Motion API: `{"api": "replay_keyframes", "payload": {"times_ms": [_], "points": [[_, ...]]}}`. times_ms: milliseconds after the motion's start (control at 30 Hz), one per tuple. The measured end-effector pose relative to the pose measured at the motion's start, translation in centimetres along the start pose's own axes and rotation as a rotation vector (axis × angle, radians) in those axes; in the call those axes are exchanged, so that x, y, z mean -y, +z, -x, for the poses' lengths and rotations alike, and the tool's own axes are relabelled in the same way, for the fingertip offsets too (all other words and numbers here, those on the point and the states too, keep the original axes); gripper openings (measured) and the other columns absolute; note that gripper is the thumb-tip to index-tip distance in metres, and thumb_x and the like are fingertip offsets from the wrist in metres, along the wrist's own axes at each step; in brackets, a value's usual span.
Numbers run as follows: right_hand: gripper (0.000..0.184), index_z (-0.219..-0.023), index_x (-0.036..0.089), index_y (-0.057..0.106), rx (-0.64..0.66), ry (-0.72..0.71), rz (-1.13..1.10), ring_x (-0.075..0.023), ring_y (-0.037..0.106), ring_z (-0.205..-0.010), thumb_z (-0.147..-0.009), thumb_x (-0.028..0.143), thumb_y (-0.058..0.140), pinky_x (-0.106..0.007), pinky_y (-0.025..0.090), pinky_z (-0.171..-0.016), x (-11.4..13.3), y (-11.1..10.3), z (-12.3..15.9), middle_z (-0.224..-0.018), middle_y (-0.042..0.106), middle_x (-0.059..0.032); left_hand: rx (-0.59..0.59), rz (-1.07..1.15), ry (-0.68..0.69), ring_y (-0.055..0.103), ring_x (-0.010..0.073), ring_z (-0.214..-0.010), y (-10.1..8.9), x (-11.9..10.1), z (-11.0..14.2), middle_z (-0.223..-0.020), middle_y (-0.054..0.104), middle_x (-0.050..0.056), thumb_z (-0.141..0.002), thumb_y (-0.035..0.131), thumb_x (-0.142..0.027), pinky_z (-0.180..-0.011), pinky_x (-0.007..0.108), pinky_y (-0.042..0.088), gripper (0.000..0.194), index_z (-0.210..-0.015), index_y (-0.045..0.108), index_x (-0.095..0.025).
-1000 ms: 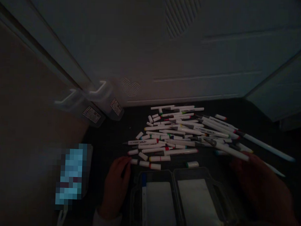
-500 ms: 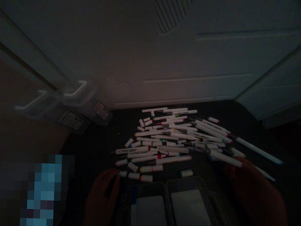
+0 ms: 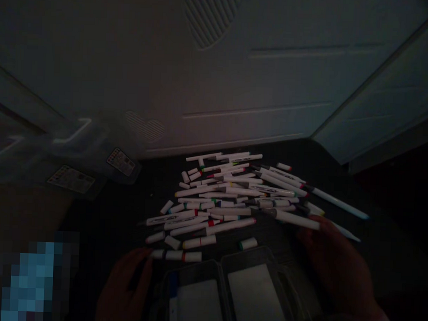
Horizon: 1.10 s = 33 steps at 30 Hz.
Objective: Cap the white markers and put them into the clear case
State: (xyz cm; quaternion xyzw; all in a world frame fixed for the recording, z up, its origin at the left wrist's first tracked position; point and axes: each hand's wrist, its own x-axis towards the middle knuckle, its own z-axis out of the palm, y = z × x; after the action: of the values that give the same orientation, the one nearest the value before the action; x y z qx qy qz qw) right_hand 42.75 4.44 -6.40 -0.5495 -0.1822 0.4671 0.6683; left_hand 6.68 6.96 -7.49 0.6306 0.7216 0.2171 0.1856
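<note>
In dim light, my right hand (image 3: 336, 265) pinches the back end of a white marker (image 3: 296, 219). That marker's dark grey tip points left over the pile. My left hand (image 3: 125, 281) has thumb and finger closed at the end of a white marker cap (image 3: 158, 254), in line with other short white pieces. Between and beyond my hands lies a heap of white markers (image 3: 229, 211) and loose caps with coloured ends. Nearest me, a clear plastic case (image 3: 220, 268) lies open, with white sheets and a blue-capped marker (image 3: 173, 290) in its left half.
Two clear containers with handles and labels (image 3: 121, 161) stand at the left. A pale panel (image 3: 220, 86) with ribbed hearts rises behind the dark tabletop (image 3: 121, 208). A loose green-ended cap (image 3: 248, 243) lies just beyond the case.
The whole scene has shifted left as my head turned slightly right. My right hand still holds the marker, now a little lower over the pile. My left hand stays at the cap.
</note>
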Motion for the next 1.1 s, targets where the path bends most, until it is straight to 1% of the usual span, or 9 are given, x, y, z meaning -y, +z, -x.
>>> {"api": "replay_keyframes", "payload": {"times_ms": [67, 167, 267, 367, 567, 700, 833, 1000, 1100], "points": [[0.018, -0.079, 0.02, 0.067, -0.007, 0.029, -0.022, -0.0117, 0.046, -0.057, -0.07, 0.035, 0.063, -0.022, 0.045, -0.051, 0.0, 0.1, -0.1, -0.063, 0.05, -0.0016, 0.002, 0.007, -0.024, 0.059, 0.0248, -0.094, 0.1, 0.2, -0.1, -0.099, 0.064, 0.009, -0.072, 0.042, -0.055, -0.087, 0.041, 0.048, 0.044, -0.087, 0.063, -0.02], [0.017, -0.079, 0.022, 0.067, -0.031, 0.049, -0.071, -0.0116, 0.045, -0.059, -0.069, 0.034, 0.064, -0.022, 0.045, -0.053, -0.1, 0.1, -0.1, -0.067, 0.05, -0.0011, 0.017, 0.014, -0.049, 0.058, 0.0258, -0.097, 0.2, 0.6, -0.1, -0.101, 0.063, 0.009, -0.07, 0.042, -0.057, -0.088, 0.043, 0.047, 0.045, -0.087, 0.062, -0.021], [0.013, -0.078, 0.022, 0.067, -0.038, 0.053, -0.095, -0.0113, 0.044, -0.06, -0.071, 0.032, 0.061, -0.023, 0.044, -0.054, -0.2, 0.1, 0.0, -0.07, 0.05, -0.0012, 0.039, 0.008, -0.049, 0.056, 0.0258, -0.1, 0.2, 0.9, -0.2, -0.104, 0.062, 0.008, -0.071, 0.041, -0.057, -0.092, 0.043, 0.044, 0.045, -0.09, 0.061, -0.021], [0.013, -0.079, 0.023, 0.067, -0.039, 0.061, -0.094, -0.0124, 0.045, -0.061, -0.073, 0.03, 0.058, -0.025, 0.044, -0.055, -0.2, 0.0, 0.1, -0.069, 0.05, -0.0015, 0.042, 0.009, -0.065, 0.056, 0.0258, -0.1, 0.2, 1.0, -0.3, -0.103, 0.062, 0.008, -0.071, 0.041, -0.058, -0.093, 0.044, 0.043, 0.045, -0.09, 0.06, -0.022], [0.015, -0.076, 0.021, 0.064, -0.058, 0.087, -0.092, -0.0117, 0.045, -0.057, -0.064, 0.031, 0.062, -0.024, 0.043, -0.053, 0.2, 0.3, 0.2, -0.062, 0.049, -0.0007, 0.028, 0.003, -0.058, 0.056, 0.0257, -0.099, 0.4, 1.0, -0.4, -0.101, 0.062, 0.006, -0.07, 0.042, -0.058, -0.091, 0.043, 0.044, 0.043, -0.088, 0.06, -0.023], [0.02, -0.077, 0.022, 0.061, -0.09, 0.087, -0.075, -0.0119, 0.046, -0.059, -0.059, 0.027, 0.066, -0.024, 0.042, -0.053, 0.3, 0.3, 0.4, -0.066, 0.05, 0.0005, 0.02, -0.006, -0.057, 0.056, 0.0257, -0.1, 0.6, 1.4, -0.4, -0.102, 0.062, 0.006, -0.07, 0.042, -0.058, -0.091, 0.042, 0.044, 0.044, -0.089, 0.059, -0.023], [0.021, -0.079, 0.022, 0.057, -0.088, 0.069, -0.044, -0.0132, 0.046, -0.06, -0.06, 0.023, 0.065, -0.026, 0.042, -0.054, 0.0, 0.0, 0.5, -0.066, 0.05, 0.0009, 0.008, -0.029, -0.033, 0.056, 0.0255, -0.1, 0.5, 1.6, -0.4, -0.104, 0.062, 0.006, -0.072, 0.042, -0.056, -0.09, 0.042, 0.044, 0.042, -0.091, 0.059, -0.023], [0.025, -0.078, 0.024, 0.057, -0.093, 0.099, -0.1, -0.0132, 0.045, -0.06, -0.057, 0.026, 0.07, -0.024, 0.041, -0.054, 0.1, 0.1, 0.5, -0.062, 0.049, 0.0013, 0.024, -0.054, -0.048, 0.057, 0.025, -0.1, 0.3, 1.3, -0.3, -0.106, 0.062, 0.006, -0.076, 0.042, -0.053, -0.087, 0.042, 0.046, 0.04, -0.097, 0.057, -0.023], [0.024, -0.077, 0.023, 0.058, -0.105, 0.116, -0.114, -0.0118, 0.044, -0.058, -0.058, 0.027, 0.071, -0.022, 0.041, -0.052, 0.2, 0.1, 0.6, -0.062, 0.048, 0.0014, 0.009, -0.072, -0.029, 0.058, 0.025, -0.098, 0.3, 1.4, -0.3, -0.105, 0.062, 0.006, -0.077, 0.042, -0.053, -0.084, 0.042, 0.048, 0.039, -0.099, 0.056, -0.024]]}}
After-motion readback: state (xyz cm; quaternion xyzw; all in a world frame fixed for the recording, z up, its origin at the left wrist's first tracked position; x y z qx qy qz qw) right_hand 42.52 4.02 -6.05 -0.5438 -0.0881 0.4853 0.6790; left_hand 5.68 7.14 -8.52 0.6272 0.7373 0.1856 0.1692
